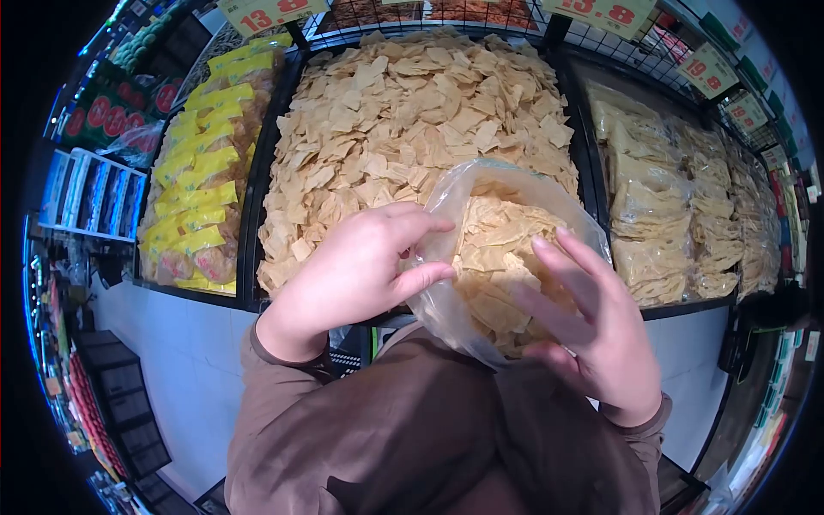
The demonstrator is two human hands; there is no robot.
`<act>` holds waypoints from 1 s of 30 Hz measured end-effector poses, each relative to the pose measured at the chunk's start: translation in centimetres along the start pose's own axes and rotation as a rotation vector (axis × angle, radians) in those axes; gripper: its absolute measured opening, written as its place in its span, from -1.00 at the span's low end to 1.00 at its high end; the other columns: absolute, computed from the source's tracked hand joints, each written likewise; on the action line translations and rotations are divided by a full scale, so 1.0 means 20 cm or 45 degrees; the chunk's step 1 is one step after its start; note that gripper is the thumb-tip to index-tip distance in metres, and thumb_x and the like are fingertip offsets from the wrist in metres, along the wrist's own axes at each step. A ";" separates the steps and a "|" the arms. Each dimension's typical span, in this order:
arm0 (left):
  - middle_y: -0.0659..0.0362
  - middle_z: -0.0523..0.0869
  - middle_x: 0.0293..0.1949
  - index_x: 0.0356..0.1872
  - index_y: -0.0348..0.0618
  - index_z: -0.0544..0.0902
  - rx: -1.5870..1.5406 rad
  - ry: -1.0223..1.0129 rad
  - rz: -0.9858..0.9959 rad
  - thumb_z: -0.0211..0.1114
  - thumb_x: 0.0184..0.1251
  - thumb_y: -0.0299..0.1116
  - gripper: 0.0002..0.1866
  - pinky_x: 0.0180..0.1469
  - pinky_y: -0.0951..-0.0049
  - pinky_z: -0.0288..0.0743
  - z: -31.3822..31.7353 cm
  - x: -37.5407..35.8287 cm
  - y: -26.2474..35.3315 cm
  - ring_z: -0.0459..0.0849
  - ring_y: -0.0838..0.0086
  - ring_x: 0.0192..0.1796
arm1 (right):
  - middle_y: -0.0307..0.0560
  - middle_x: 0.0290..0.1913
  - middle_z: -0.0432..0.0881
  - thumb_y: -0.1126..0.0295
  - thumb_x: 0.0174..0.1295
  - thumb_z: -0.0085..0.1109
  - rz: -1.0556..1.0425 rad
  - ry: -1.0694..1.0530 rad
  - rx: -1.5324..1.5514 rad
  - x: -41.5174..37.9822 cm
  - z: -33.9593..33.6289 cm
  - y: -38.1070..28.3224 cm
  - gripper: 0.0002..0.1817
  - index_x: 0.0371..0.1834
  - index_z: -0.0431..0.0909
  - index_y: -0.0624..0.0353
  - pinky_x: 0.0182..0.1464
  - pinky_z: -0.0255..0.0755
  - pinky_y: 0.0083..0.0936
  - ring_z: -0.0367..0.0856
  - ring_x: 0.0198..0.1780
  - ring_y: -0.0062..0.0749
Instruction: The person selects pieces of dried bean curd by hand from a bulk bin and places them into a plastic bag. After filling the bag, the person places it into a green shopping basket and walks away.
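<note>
A clear plastic bag (592,225) with its mouth wide open stands in front of me at the bin's near edge. Pale yellow, wrinkled dried sheets (493,249), which look like dried tofu skin, lie inside it. My left hand (360,266) is at the bag's left rim, thumb and index finger apart with film showing between them; its other fingers are hidden. Over the right side of the mouth, my right hand (601,326) is open with fingers spread, some blurred by motion. I see nothing held in it.
Behind the bag, a black-framed bin (266,172) holds a heap of flat dried pieces (412,112). Yellow packets (202,180) fill the left bin, and wrapped bundles (657,206) fill the right one. Price signs (708,69) hang above. Blue-and-white boxes (94,193) stand far left.
</note>
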State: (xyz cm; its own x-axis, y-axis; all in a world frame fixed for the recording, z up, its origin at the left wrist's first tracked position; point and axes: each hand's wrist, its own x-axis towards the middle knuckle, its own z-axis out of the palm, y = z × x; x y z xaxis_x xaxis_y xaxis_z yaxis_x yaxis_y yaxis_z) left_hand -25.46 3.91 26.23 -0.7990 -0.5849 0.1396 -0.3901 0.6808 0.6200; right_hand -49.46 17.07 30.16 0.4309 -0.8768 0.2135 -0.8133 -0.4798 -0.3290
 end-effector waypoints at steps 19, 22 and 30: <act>0.21 0.40 0.01 0.18 -0.31 0.55 -1.130 0.122 -0.148 0.15 0.05 -0.77 -0.44 -0.34 0.73 0.33 0.04 -0.11 0.05 0.41 0.77 -0.29 | -0.02 0.14 0.47 0.33 -0.06 0.38 0.013 0.095 0.032 0.14 0.12 -0.06 -0.41 0.13 0.49 0.13 0.08 0.44 -0.25 0.50 0.09 -0.06; 0.27 0.42 -0.04 0.20 -0.17 0.56 -0.997 -0.030 0.039 0.18 0.04 -0.79 -0.39 -0.37 0.69 0.26 0.04 -0.10 0.04 0.35 0.74 -0.40 | -0.04 0.10 0.48 0.34 -0.09 0.39 -0.017 -0.165 0.157 0.14 0.16 -0.06 -0.39 0.14 0.47 0.13 0.08 0.43 -0.24 0.51 0.07 -0.08; 0.19 0.48 -0.02 0.36 -0.22 0.33 -1.537 -0.097 0.008 0.37 0.11 -0.61 -0.28 -0.32 0.72 0.36 -0.02 -0.13 -0.12 0.48 0.74 -0.39 | -0.01 0.17 0.48 0.27 0.02 0.44 0.370 0.559 -0.086 -0.07 0.08 0.01 -0.26 0.30 0.36 0.19 0.20 0.35 -0.30 0.49 0.15 -0.27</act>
State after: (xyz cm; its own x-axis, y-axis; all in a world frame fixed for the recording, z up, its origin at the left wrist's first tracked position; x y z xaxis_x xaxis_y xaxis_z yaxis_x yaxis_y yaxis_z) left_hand -22.29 3.59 24.65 -0.8402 -0.5278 0.1247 0.2602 -0.1905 0.9466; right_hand -49.60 18.07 28.35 -0.0081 -0.8706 0.4919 -0.9044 -0.2035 -0.3750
